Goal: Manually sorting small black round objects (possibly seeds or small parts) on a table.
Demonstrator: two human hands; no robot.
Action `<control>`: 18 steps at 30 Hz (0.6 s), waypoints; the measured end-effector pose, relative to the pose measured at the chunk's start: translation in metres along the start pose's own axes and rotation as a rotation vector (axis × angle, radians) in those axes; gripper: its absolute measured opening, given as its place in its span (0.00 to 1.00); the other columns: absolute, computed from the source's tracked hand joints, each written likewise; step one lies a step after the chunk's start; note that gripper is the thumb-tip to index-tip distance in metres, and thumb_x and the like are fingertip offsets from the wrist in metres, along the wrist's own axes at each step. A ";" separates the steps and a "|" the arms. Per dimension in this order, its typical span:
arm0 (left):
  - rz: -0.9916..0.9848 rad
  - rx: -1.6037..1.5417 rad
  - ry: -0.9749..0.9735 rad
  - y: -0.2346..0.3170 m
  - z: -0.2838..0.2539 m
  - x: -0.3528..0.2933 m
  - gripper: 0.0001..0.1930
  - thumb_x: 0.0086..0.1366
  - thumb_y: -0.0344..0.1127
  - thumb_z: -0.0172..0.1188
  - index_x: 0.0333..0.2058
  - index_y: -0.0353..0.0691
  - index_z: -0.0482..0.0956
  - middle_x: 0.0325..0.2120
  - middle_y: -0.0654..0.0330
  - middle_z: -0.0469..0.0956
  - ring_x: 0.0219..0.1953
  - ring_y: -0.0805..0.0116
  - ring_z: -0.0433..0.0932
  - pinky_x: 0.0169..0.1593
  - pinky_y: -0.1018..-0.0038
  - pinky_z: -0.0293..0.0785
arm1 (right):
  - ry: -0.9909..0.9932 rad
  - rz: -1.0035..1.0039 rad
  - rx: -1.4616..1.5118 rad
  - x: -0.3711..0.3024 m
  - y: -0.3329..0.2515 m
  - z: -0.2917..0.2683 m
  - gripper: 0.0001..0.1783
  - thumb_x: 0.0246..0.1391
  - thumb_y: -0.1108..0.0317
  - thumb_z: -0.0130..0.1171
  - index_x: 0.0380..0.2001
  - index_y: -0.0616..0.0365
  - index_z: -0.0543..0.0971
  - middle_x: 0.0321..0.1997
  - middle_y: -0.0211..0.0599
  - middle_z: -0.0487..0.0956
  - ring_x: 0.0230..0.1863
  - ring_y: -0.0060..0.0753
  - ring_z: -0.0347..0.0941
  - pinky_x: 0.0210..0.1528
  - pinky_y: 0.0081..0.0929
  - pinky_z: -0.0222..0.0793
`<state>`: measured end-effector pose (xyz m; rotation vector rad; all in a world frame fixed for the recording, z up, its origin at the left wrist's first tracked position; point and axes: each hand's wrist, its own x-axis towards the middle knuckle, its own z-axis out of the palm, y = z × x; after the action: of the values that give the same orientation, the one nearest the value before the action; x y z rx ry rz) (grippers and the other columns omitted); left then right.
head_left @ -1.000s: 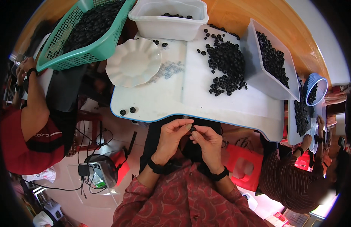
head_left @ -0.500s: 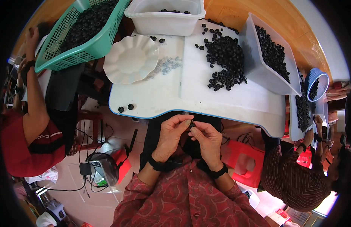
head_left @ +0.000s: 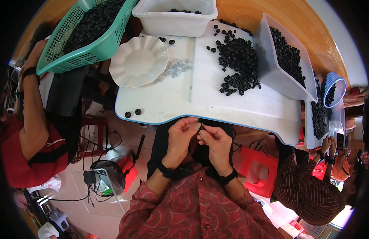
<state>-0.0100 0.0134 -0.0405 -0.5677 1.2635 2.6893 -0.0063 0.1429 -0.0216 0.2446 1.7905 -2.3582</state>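
My left hand (head_left: 180,137) and my right hand (head_left: 214,142) meet just below the near edge of the white table (head_left: 168,99), over my lap. Their fingertips pinch a small black ring (head_left: 202,128) between them; the piece is mostly hidden by the fingers. Both wrists wear black bands. A heap of black rings (head_left: 238,65) lies on the table straight ahead, beyond the hands. Two loose black rings (head_left: 132,113) sit near the table's front left corner.
A white scalloped plate (head_left: 138,61) lies left of centre. A green basket (head_left: 87,38), a white tub (head_left: 174,18) and a tilted white bin (head_left: 286,59) hold more rings. A person in red sits left, another person right, near a blue basket (head_left: 332,88). A red stool (head_left: 261,169) stands below.
My two hands have stayed together at the table's edge, with only small finger movements on the ring. The view has shifted slightly.
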 end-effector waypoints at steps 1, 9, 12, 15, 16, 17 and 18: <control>-0.032 -0.018 0.036 0.000 0.001 0.000 0.11 0.64 0.24 0.61 0.45 0.30 0.75 0.35 0.57 0.82 0.36 0.75 0.80 0.41 0.81 0.76 | 0.006 0.019 0.010 0.001 0.000 0.000 0.10 0.58 0.78 0.60 0.44 0.69 0.79 0.33 0.39 0.82 0.31 0.22 0.78 0.34 0.17 0.76; 0.025 -0.091 0.049 -0.001 0.006 0.005 0.11 0.63 0.24 0.61 0.44 0.30 0.75 0.30 0.60 0.81 0.29 0.78 0.78 0.34 0.82 0.74 | 0.025 0.039 0.068 0.007 0.007 0.003 0.11 0.59 0.78 0.59 0.45 0.69 0.78 0.37 0.39 0.82 0.33 0.23 0.79 0.33 0.18 0.78; 0.052 -0.113 0.035 0.001 0.009 0.006 0.10 0.64 0.25 0.61 0.43 0.30 0.75 0.29 0.61 0.81 0.26 0.79 0.76 0.31 0.83 0.73 | 0.022 0.026 0.086 0.010 0.006 0.006 0.11 0.59 0.78 0.59 0.45 0.69 0.77 0.38 0.40 0.82 0.33 0.23 0.79 0.33 0.19 0.78; 0.062 -0.120 0.047 0.005 0.010 0.006 0.09 0.64 0.25 0.61 0.42 0.30 0.76 0.27 0.62 0.80 0.24 0.80 0.75 0.28 0.84 0.73 | 0.014 0.021 0.113 0.011 0.007 0.009 0.11 0.58 0.79 0.59 0.45 0.69 0.78 0.38 0.40 0.81 0.33 0.24 0.79 0.33 0.19 0.79; 0.061 -0.120 0.056 0.005 0.010 0.007 0.08 0.64 0.25 0.61 0.41 0.30 0.76 0.27 0.63 0.80 0.23 0.80 0.75 0.28 0.84 0.72 | 0.024 0.022 0.106 0.011 0.007 0.010 0.11 0.58 0.79 0.59 0.45 0.69 0.78 0.37 0.41 0.81 0.34 0.25 0.79 0.34 0.19 0.79; 0.061 -0.128 0.056 0.007 0.011 0.006 0.08 0.65 0.25 0.61 0.41 0.31 0.76 0.27 0.63 0.79 0.23 0.80 0.74 0.27 0.84 0.72 | 0.033 0.024 0.098 0.010 0.007 0.012 0.11 0.58 0.79 0.59 0.45 0.69 0.78 0.37 0.41 0.81 0.34 0.25 0.79 0.34 0.20 0.79; 0.060 -0.136 0.055 0.008 0.011 0.006 0.07 0.65 0.25 0.61 0.41 0.31 0.76 0.26 0.63 0.79 0.23 0.81 0.74 0.27 0.84 0.72 | 0.043 0.026 0.090 0.010 0.006 0.013 0.11 0.58 0.79 0.59 0.44 0.69 0.78 0.37 0.41 0.81 0.34 0.25 0.79 0.34 0.20 0.79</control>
<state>-0.0207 0.0163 -0.0305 -0.6341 1.1346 2.8444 -0.0147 0.1286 -0.0264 0.3304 1.6911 -2.4365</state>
